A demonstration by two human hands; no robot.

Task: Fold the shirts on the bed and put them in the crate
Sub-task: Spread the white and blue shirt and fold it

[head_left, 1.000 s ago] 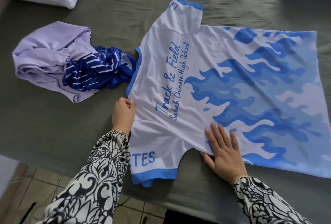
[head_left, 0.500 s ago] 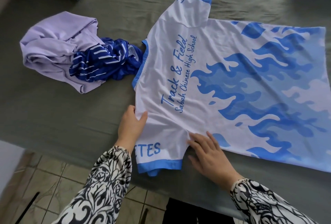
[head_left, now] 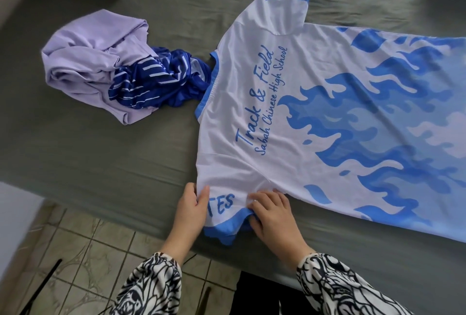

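First fold starting: left hand (head_left: 189, 210) and right hand (head_left: 271, 215) fingers pinch near sleeve (head_left: 223, 216) of flame shirt (head_left: 315, 125), 6 o'clock on bed (head_left: 100, 163). Next, probably flip sleeve toward 12.

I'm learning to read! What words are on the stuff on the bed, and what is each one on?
"Track & Field": on the back of the white flame shirt.
"Sabah Chinese High School": on the same shirt, under that line.
"TES": on the near sleeve, between the left hand and right hand; the word's start is hidden.
Far sleeve: blue mark, unreadable.
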